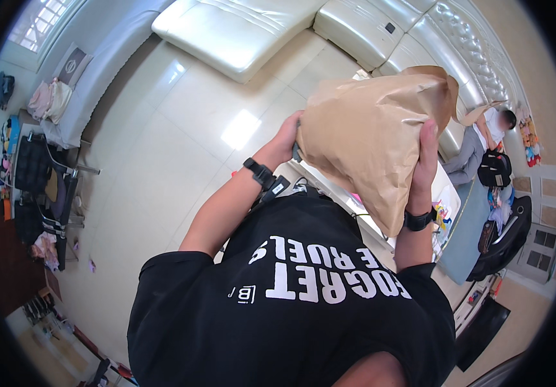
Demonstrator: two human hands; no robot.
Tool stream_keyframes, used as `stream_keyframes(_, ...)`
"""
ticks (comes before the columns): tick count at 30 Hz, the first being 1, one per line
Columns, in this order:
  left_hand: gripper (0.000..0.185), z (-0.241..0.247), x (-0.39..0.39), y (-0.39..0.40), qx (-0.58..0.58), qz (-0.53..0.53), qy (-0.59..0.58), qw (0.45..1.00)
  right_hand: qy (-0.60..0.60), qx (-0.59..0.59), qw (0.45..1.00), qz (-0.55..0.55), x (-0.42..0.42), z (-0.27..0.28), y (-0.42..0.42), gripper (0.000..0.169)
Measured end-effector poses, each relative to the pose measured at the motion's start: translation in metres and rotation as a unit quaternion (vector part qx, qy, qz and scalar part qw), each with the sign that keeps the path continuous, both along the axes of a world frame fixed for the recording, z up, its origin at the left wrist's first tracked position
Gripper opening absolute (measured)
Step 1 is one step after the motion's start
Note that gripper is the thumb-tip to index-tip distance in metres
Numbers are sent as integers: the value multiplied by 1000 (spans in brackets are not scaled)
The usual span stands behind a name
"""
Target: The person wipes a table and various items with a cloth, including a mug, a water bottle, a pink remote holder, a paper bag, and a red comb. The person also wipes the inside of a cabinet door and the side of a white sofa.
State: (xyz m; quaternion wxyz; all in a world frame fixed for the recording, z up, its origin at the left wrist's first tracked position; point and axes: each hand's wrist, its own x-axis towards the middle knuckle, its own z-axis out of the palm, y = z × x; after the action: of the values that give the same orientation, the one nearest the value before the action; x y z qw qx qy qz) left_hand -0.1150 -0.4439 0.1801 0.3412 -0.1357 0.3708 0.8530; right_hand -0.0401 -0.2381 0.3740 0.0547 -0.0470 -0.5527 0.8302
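Observation:
A large brown kraft paper bag (360, 130) is held up in front of my chest, between both hands. My left hand (290, 138) grips its left end, and a bit of dark grey-green material shows beside the fingers there. Against the bag's right side lies my right hand (424, 159), thumb up, its other fingers hidden behind the paper. The bag looks bulky and creased, with a loose paper flap (476, 113) sticking out at the upper right. What is inside cannot be seen. Each wrist wears a black strap.
A white table (445, 193) with colourful packets stands below the bag on the right. A cream leather sofa (239, 34) runs along the top, and a person (476, 140) sits at the right. Chairs (57, 193) stand at the left on the tiled floor (161, 140).

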Motion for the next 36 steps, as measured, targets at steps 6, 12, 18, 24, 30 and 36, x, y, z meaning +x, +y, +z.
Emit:
stream_keyframes(6,50,18,11,-51,-8,132,-28,991,-51,359,918,159,-6,28,38,46)
stream_keyframes(12,51,0,8,-87,-15,179,43,983,52,556,821,122,-15,20,45,37)
stream_keyframes(18,48,11,24,-90,-11,190,62,980,26,430,902,-10,-27,6,36,36)
stream_keyframes(24,36,53,4,-107,-238,-17,360,902,205,482,850,-57,-35,-9,35,24)
stream_keyframes(30,31,103,7,-82,-285,3,389,876,390,626,671,74,-37,-26,-3,36)
stream_keyframes(36,32,42,8,-18,-397,38,394,828,279,532,794,92,-35,-96,7,35)
